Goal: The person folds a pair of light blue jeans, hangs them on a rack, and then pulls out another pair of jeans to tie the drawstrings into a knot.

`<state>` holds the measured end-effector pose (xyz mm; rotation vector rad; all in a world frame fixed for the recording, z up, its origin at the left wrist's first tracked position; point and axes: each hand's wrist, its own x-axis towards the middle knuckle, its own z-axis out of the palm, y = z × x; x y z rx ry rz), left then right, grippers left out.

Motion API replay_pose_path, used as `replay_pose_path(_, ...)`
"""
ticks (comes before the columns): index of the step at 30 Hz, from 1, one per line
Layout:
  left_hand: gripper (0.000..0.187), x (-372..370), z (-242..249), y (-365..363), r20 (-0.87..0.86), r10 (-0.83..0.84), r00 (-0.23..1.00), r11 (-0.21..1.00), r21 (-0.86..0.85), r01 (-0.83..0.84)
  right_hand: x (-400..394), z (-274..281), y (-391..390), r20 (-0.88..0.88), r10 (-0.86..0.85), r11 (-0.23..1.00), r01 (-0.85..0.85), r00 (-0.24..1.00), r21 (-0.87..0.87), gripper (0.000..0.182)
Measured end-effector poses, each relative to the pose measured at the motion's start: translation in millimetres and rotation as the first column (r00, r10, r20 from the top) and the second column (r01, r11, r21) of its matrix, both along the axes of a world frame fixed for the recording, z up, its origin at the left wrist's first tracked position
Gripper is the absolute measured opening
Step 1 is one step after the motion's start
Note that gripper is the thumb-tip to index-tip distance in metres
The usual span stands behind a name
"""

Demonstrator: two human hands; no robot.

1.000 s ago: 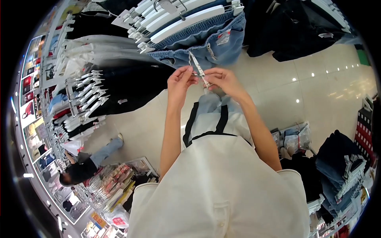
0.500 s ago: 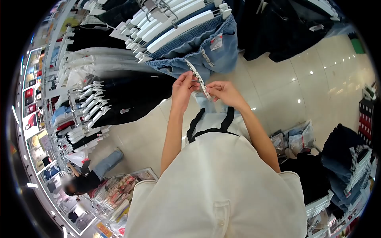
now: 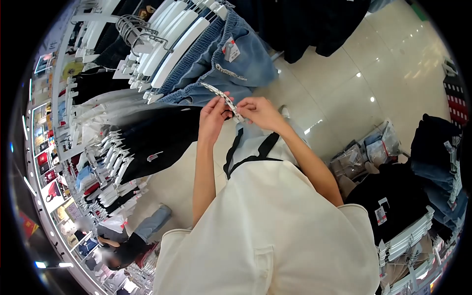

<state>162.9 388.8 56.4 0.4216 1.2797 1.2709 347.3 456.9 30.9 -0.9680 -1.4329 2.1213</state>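
Note:
A flat black-and-white patterned drawstring [image 3: 212, 89] hangs from the elastic waist of light blue jeans [image 3: 250, 56] at the front of the rack. My left hand [image 3: 212, 120] pinches it partway down, fingers closed. Just to the right, my right hand [image 3: 260, 113] grips near its lower end between thumb and fingers. The second patterned drawstring [image 3: 231, 73] lies loose against the denim. Near it a white-and-red price tag [image 3: 231, 50] is fixed to the jeans.
White hangers [image 3: 179, 49] crowd the rack above the jeans. Black trousers [image 3: 157, 147] hang to the left, and dark garments [image 3: 305, 24] at the top. Folded black clothing [image 3: 388, 196] and bagged items [image 3: 381, 142] lie to the right. Another person [image 3: 135, 246] is at lower left.
The view has turned, so the jeans and rack sit further left. Both hands have kept hold of the drawstring.

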Motion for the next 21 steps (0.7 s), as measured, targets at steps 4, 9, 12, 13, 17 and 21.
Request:
replay_pose_path(4,0.027,-2,-1,0,-0.053,0.042,0.998,0.999,0.004,-0.041,-2,-2,0,0.018,0.049,0.999,-0.049,0.999,0.002,0.022)
replay_pose_path(9,0.022,-8,-10,-9,-0.069,0.078,0.995,0.997,0.007,-0.078,-1,-29,12,-0.04,0.244,0.949,-0.23,0.969,0.214,0.023)
replay_pose_path(12,0.021,-11,-17,-17,-0.065,0.164,0.984,0.986,0.037,-0.162,-19,-70,45,0.128,-0.011,0.943,-0.033,0.992,0.332,0.022)
replay_pose_path(13,0.021,-10,-15,-17,-0.09,0.178,0.98,0.984,0.032,-0.176,-28,-70,53,0.132,0.005,0.941,-0.049,0.991,0.336,0.022)
replay_pose_path(17,0.024,-5,-9,-15,-0.208,0.207,0.956,0.978,0.01,-0.21,-82,-89,72,0.182,-0.317,0.837,0.185,0.931,0.516,0.021)
replay_pose_path(21,0.027,-3,-1,-14,-0.256,0.196,0.947,0.979,0.003,-0.202,-100,-95,75,0.294,-0.193,0.863,0.02,0.936,0.504,0.024)
